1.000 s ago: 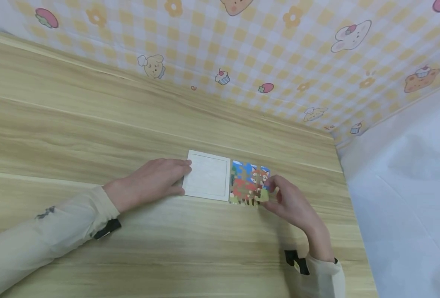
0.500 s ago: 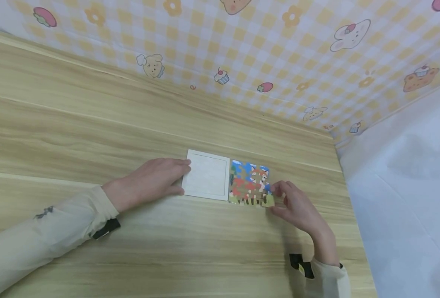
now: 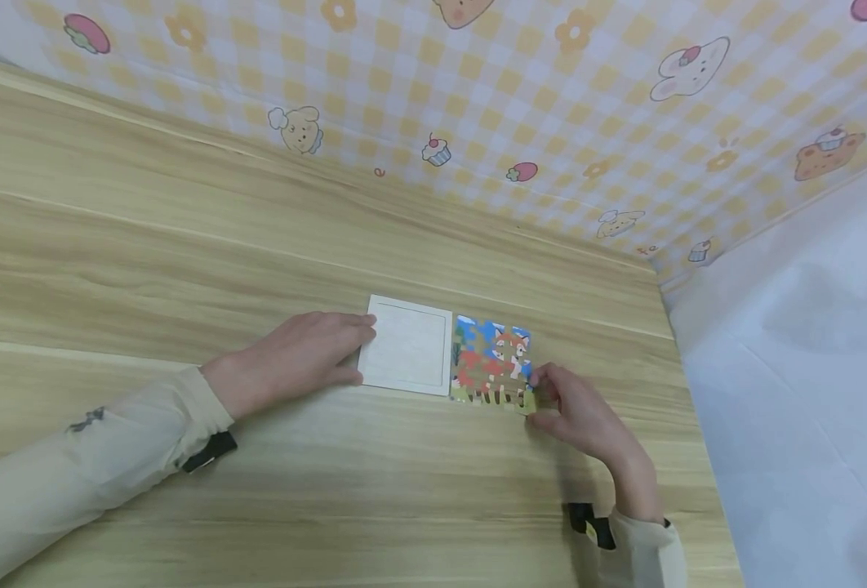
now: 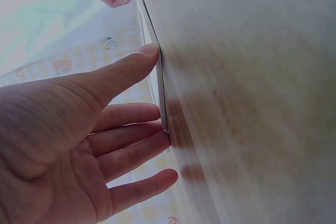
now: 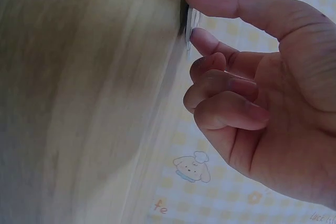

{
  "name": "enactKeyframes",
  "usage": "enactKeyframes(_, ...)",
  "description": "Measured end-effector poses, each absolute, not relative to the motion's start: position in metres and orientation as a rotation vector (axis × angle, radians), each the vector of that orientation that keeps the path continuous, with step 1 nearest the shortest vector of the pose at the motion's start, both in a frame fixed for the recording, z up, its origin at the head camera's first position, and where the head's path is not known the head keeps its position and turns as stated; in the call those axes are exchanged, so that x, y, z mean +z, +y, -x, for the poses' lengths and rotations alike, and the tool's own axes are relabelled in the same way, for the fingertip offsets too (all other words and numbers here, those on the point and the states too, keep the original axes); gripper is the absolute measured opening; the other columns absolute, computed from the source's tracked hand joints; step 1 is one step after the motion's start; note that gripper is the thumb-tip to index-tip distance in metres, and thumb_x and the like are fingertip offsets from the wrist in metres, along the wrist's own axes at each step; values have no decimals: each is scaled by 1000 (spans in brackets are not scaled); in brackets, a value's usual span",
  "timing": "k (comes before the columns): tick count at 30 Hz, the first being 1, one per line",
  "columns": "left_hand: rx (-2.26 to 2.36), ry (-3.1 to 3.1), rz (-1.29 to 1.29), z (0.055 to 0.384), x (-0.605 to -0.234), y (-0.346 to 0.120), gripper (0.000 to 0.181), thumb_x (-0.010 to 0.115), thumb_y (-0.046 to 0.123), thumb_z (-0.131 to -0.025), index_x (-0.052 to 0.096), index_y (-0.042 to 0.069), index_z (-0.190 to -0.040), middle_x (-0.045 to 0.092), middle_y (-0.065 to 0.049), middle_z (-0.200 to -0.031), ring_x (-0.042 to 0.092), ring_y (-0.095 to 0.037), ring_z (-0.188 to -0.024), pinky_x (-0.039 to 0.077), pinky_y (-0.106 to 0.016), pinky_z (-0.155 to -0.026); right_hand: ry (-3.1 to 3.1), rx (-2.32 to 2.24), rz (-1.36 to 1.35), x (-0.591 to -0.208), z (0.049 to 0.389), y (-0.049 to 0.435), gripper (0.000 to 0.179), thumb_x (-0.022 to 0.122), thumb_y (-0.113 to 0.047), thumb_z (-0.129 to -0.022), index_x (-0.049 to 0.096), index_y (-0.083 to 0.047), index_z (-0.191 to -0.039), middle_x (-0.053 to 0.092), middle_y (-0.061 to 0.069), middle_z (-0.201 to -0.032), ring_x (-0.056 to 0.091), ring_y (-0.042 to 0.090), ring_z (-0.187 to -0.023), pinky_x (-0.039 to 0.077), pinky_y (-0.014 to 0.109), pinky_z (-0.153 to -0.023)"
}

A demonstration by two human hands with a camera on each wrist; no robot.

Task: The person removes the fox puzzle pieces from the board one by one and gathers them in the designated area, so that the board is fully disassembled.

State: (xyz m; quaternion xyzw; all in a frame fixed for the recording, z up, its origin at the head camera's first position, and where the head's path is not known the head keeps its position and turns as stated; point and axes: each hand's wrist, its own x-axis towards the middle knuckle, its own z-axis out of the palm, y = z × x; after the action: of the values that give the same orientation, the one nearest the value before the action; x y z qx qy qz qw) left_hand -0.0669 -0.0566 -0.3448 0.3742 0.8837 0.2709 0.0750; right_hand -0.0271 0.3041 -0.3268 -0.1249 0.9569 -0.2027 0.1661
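Observation:
In the head view, a white square puzzle tray (image 3: 407,347) lies flat on the table. Its left edge is touched by my left hand (image 3: 294,355), whose fingers are extended; the left wrist view has the thumb and fingertips against the tray's edge (image 4: 161,87). Directly right of the tray is a jigsaw puzzle (image 3: 486,363) with a fox picture, pieces set together. At its lower right corner my right hand (image 3: 584,412) pinches a green corner piece (image 3: 529,402) between thumb and index finger. In the right wrist view, the other fingers (image 5: 226,111) are curled inward.
The wood-grain table (image 3: 375,490) extends all around. A yellow checked cloth (image 3: 477,98) with cartoon prints hangs behind it, and a white surface (image 3: 808,392) borders its right edge. Both sleeves carry black wrist straps (image 3: 591,525).
The right hand first drew the green corner piece out to the lower right, then brought it slightly back left against the puzzle's corner. The left hand and the tray have stayed in place.

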Motion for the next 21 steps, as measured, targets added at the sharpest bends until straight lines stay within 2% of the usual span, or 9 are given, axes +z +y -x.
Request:
enactKeyframes(7, 829, 2652, -1151, 67, -346, -57, 34, 77, 13, -75, 44, 12, -67, 58, -21, -121, 56, -32, -110, 40, -32, -65, 2705, -554, 365, -326, 28, 304, 39, 75, -3, -71, 53, -6, -103, 47, 3, -77, 41, 16, -69, 37, 29, -60)
enactKeyframes(14, 841, 2649, -1155, 67, -346, -57, 34, 77, 13, -75, 44, 12, -67, 58, -21, -120, 56, -32, -110, 40, -31, -63, 2702, -524, 388, -324, 29, 301, 38, 76, -4, -73, 54, -8, -103, 50, 2, -82, 44, 18, -72, 40, 31, -63)
enactKeyframes(18, 831, 2647, -1145, 67, -346, -57, 31, 77, 13, -76, 46, 12, -69, 57, -21, -121, 55, -32, -111, 41, -33, -66, 2699, -526, 395, -324, 29, 301, 38, 76, -4, -73, 54, -7, -103, 48, 3, -80, 43, 17, -70, 39, 30, -62)
enactKeyframes(21, 829, 2643, -1139, 67, -346, -57, 31, 77, 13, -76, 47, 12, -69, 57, -22, -122, 54, -33, -112, 42, -33, -68, 2699, -542, 370, -324, 28, 301, 38, 76, -6, -74, 54, -7, -104, 52, 3, -84, 46, 18, -74, 41, 32, -65)
